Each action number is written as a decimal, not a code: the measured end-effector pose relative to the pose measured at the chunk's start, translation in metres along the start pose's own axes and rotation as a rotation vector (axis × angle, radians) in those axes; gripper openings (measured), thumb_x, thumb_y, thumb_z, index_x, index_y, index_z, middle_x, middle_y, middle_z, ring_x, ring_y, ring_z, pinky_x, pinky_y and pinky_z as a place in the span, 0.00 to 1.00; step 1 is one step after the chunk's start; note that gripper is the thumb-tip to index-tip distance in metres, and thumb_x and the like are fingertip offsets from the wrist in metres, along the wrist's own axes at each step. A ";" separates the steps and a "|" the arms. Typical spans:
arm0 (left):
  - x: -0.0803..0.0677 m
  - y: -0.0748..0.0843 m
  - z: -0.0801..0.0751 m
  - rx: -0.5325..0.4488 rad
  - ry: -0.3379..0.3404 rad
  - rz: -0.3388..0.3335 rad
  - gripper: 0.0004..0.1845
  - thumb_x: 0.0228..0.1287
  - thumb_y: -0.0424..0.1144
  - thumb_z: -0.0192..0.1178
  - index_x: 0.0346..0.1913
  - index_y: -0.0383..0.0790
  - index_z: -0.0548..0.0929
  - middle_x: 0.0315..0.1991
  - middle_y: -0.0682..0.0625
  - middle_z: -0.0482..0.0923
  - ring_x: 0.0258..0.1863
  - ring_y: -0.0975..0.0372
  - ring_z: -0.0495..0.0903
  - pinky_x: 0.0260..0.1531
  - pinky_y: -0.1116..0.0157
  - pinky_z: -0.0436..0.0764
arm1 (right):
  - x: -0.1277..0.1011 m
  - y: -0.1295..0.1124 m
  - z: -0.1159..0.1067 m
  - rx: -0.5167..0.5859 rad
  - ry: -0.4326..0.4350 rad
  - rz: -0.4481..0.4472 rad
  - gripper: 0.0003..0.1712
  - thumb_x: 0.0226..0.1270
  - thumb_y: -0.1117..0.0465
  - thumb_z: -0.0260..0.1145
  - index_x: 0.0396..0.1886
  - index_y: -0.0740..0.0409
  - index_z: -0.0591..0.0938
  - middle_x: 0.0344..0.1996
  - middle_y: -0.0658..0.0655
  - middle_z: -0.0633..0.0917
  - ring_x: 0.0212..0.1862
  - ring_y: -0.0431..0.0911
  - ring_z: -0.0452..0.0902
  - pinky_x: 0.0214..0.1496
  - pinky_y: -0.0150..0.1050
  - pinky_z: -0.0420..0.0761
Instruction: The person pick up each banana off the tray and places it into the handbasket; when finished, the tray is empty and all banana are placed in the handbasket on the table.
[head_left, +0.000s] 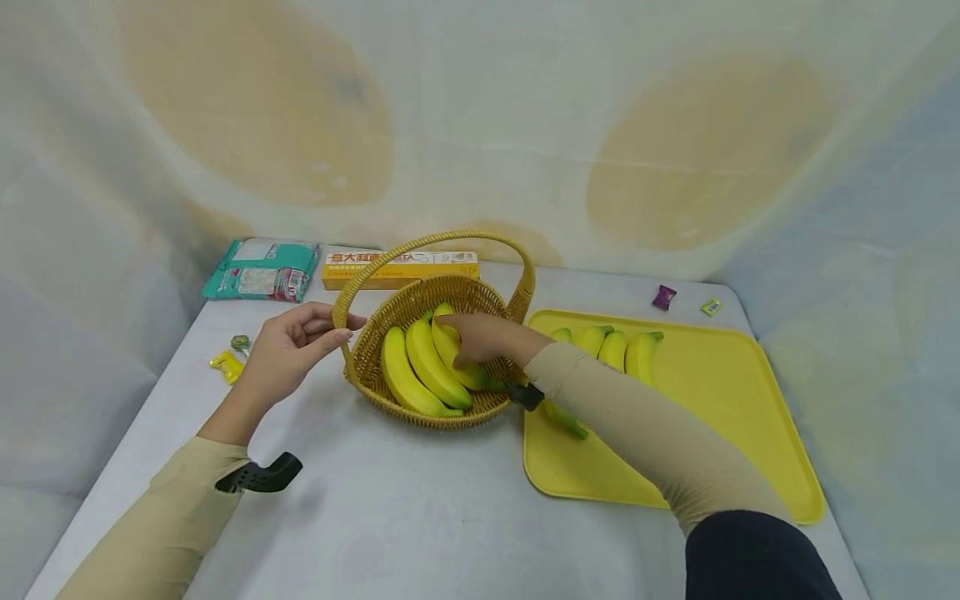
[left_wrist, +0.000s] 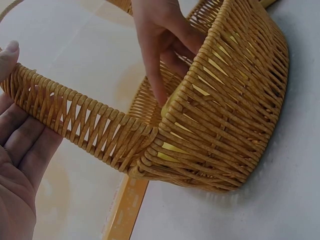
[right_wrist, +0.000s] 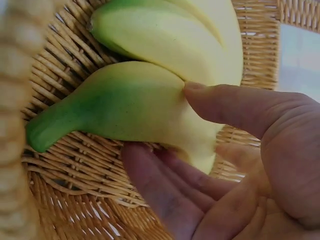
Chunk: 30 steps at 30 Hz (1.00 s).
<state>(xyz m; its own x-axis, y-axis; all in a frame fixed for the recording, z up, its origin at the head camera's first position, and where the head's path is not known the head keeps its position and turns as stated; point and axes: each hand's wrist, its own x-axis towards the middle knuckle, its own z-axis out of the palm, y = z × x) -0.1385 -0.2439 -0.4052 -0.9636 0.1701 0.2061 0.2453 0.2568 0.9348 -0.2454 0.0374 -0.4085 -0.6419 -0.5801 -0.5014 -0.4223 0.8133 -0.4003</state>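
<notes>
A woven wicker basket (head_left: 438, 412) with an arched handle (head_left: 427, 243) stands mid-table and holds three yellow bananas (head_left: 408, 375). My left hand (head_left: 337, 329) grips the handle's left end; in the left wrist view the handle (left_wrist: 90, 127) lies between the thumb and fingers of my left hand (left_wrist: 22, 100). My right hand (head_left: 461, 346) reaches into the basket. In the right wrist view my right hand (right_wrist: 160, 120) pinches a green-tipped banana (right_wrist: 125, 107), thumb on top and fingers underneath. To the right, a yellow tray (head_left: 720, 400) carries several more bananas (head_left: 615, 346).
At the back left lie a teal packet (head_left: 262, 271) and a yellow-orange box (head_left: 401, 268). Small sweets (head_left: 228, 362) sit near the table's left edge, and two more, purple (head_left: 663, 296) and yellow-green (head_left: 711, 307), lie behind the tray. Draped cloth walls close in the table.
</notes>
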 end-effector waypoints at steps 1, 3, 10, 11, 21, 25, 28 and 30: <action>0.000 0.000 0.000 0.001 0.001 -0.002 0.13 0.74 0.36 0.62 0.55 0.33 0.81 0.51 0.53 0.87 0.52 0.65 0.85 0.52 0.73 0.81 | -0.002 0.000 0.000 0.000 0.007 -0.004 0.49 0.69 0.59 0.70 0.83 0.46 0.55 0.43 0.55 0.81 0.35 0.45 0.72 0.47 0.40 0.75; 0.000 0.000 0.000 0.004 0.002 -0.003 0.13 0.74 0.36 0.62 0.55 0.34 0.81 0.51 0.53 0.87 0.52 0.66 0.85 0.53 0.72 0.81 | -0.007 0.002 0.000 -0.002 0.030 -0.016 0.48 0.70 0.58 0.70 0.83 0.46 0.55 0.47 0.57 0.83 0.40 0.46 0.76 0.48 0.41 0.78; 0.001 0.000 0.000 0.010 0.006 -0.004 0.13 0.73 0.37 0.63 0.55 0.34 0.81 0.51 0.52 0.87 0.52 0.66 0.85 0.52 0.72 0.82 | -0.041 0.013 0.005 -0.026 0.174 -0.140 0.40 0.74 0.55 0.66 0.80 0.52 0.62 0.74 0.58 0.70 0.72 0.54 0.68 0.71 0.49 0.71; 0.001 0.000 0.000 0.012 0.005 -0.005 0.13 0.73 0.37 0.63 0.55 0.34 0.81 0.51 0.53 0.87 0.51 0.67 0.85 0.52 0.72 0.82 | -0.047 0.015 0.007 -0.026 0.201 -0.159 0.38 0.74 0.55 0.66 0.80 0.52 0.63 0.74 0.58 0.70 0.74 0.55 0.65 0.73 0.50 0.69; 0.001 -0.002 0.000 -0.027 -0.010 0.029 0.13 0.73 0.34 0.62 0.55 0.31 0.80 0.50 0.54 0.87 0.51 0.67 0.85 0.51 0.72 0.82 | -0.125 0.051 0.041 0.152 0.485 -0.172 0.31 0.74 0.56 0.65 0.74 0.47 0.72 0.67 0.58 0.75 0.67 0.55 0.70 0.66 0.57 0.74; 0.000 -0.001 0.000 -0.015 -0.005 0.018 0.13 0.74 0.35 0.62 0.55 0.32 0.80 0.51 0.54 0.87 0.52 0.65 0.85 0.52 0.73 0.81 | -0.147 0.080 0.050 0.193 0.562 -0.107 0.30 0.75 0.57 0.65 0.74 0.47 0.72 0.65 0.56 0.76 0.64 0.57 0.74 0.60 0.58 0.78; 0.000 -0.001 0.000 -0.005 -0.002 0.011 0.13 0.74 0.36 0.62 0.55 0.33 0.80 0.51 0.53 0.87 0.53 0.64 0.85 0.53 0.73 0.81 | -0.158 0.109 0.055 0.203 0.617 -0.027 0.30 0.75 0.59 0.64 0.74 0.51 0.71 0.63 0.60 0.76 0.61 0.60 0.75 0.59 0.60 0.78; 0.000 0.000 0.000 -0.009 -0.003 0.011 0.13 0.74 0.35 0.62 0.55 0.33 0.80 0.51 0.53 0.87 0.53 0.64 0.85 0.53 0.72 0.81 | -0.164 0.129 0.058 0.200 0.656 0.037 0.30 0.75 0.61 0.64 0.74 0.55 0.71 0.62 0.63 0.75 0.60 0.61 0.74 0.60 0.61 0.76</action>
<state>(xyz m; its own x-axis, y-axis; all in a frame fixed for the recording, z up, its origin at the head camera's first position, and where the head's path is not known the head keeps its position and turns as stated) -0.1390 -0.2441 -0.4055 -0.9606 0.1756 0.2154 0.2548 0.2464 0.9351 -0.1575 0.2349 -0.4224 -0.9350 -0.3537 0.0258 -0.3071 0.7712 -0.5577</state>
